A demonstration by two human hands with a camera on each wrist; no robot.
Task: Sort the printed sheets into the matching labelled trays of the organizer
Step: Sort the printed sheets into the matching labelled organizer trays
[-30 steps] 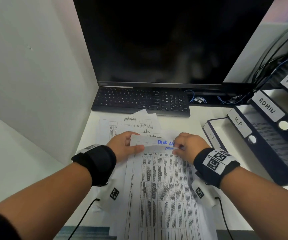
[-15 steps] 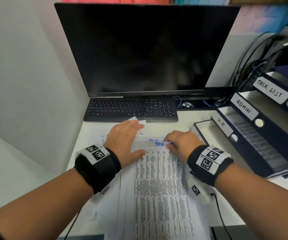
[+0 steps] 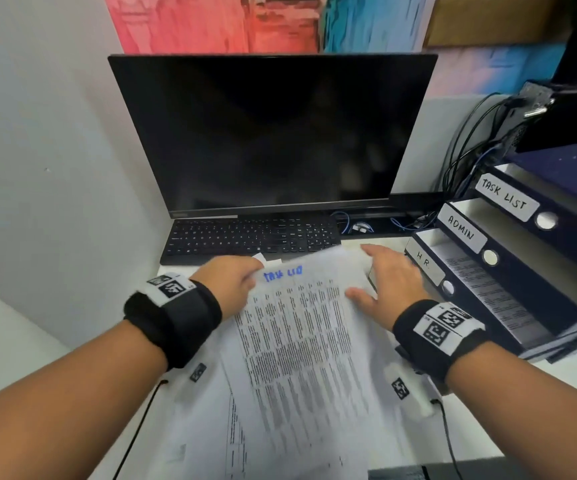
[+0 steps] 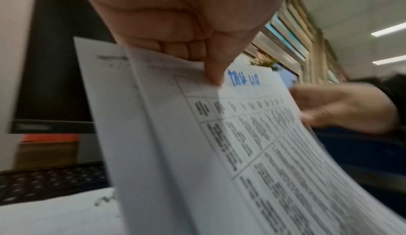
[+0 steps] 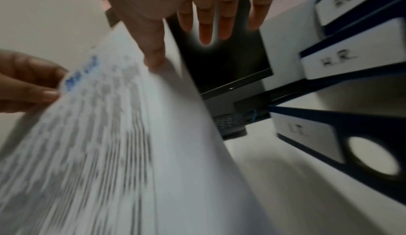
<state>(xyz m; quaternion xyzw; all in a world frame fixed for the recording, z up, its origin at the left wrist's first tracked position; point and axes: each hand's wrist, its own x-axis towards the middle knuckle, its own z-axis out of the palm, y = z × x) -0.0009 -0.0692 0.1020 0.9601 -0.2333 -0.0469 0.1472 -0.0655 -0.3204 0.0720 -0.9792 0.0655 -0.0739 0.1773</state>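
A printed sheet (image 3: pixel 301 334) headed "Task List" in blue ink is lifted at its far end above the pile of sheets (image 3: pixel 204 427) on the desk. My left hand (image 3: pixel 250 273) pinches its top left corner, thumb on top (image 4: pixel 214 72). At the sheet's right edge my right hand (image 3: pixel 384 275) is spread with straight fingers (image 5: pixel 205 30), and only its thumb touches the paper. The dark blue organizer stands on the right with trays labelled TASK LIST (image 3: pixel 503 197), ADMIN (image 3: pixel 462 232), H.R. (image 3: pixel 424 263) and I.T. (image 5: pixel 301 131).
A black keyboard (image 3: pixel 252 237) and a dark monitor (image 3: pixel 269 133) stand just beyond the sheets. Cables (image 3: pixel 467 150) hang behind the organizer. A white wall (image 3: pixel 55 168) closes the left side. The H.R. tray holds a printed page (image 3: pixel 481 285).
The Task List sheet has come up off the pile, pinched at its corner by my left hand. My right hand has let go, straightened its fingers and shifted right. The head view has tilted upward.
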